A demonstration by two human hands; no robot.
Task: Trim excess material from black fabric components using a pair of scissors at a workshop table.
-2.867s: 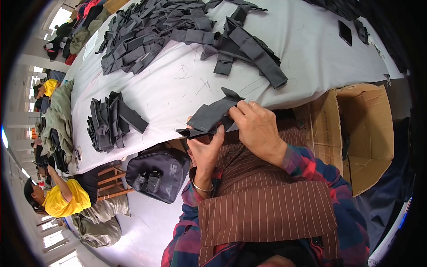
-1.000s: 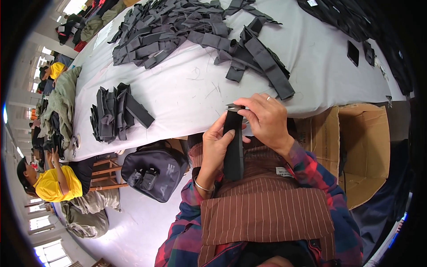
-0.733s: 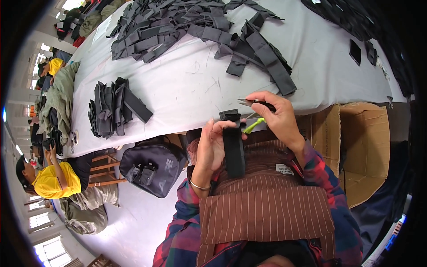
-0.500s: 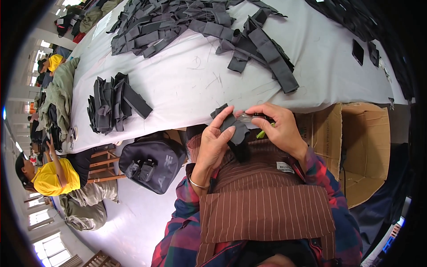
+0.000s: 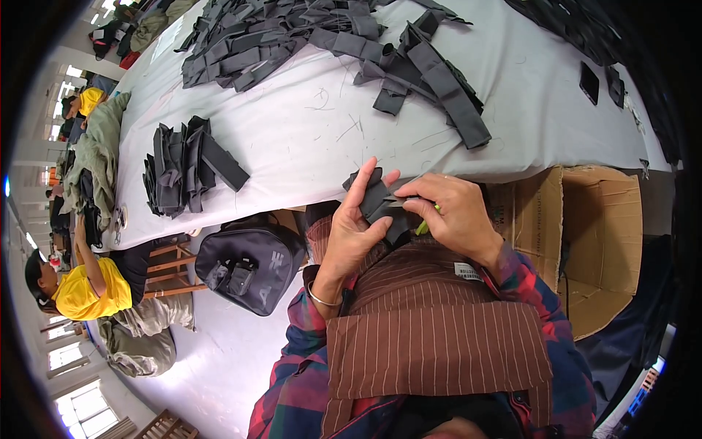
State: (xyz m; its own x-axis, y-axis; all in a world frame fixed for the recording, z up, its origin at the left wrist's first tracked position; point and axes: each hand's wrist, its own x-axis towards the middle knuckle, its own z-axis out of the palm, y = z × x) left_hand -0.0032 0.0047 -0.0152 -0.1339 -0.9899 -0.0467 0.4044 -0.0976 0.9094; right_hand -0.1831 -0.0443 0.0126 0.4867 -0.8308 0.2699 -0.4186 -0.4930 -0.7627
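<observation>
At the near edge of the table, over my lap, my left hand point(image 5: 344, 241) grips a dark grey fabric strip point(image 5: 376, 196) between thumb and fingers, its index finger stretched upward. My right hand point(image 5: 462, 223) is closed around small thread snips point(image 5: 423, 228) with a yellow-green part showing below the fingers. Their thin metal tip lies against the strip, and the rest of the tool is hidden in the hand. Beyond my hands, a loose group of similar strips point(image 5: 446, 88) rests on the white-covered table point(image 5: 292, 139).
A stacked bundle of dark strips point(image 5: 174, 172) stands at left, and a large heap point(image 5: 270, 44) lies at the far side. A phone point(image 5: 589, 84) is at far right. Below are a black bag point(image 5: 252, 256) and an open cardboard box point(image 5: 603, 249). A person in yellow point(image 5: 99, 289) works at left.
My right hand has turned over and moved slightly left and down, bringing the snips' tip onto the strip. My left thumb has shifted a little lower.
</observation>
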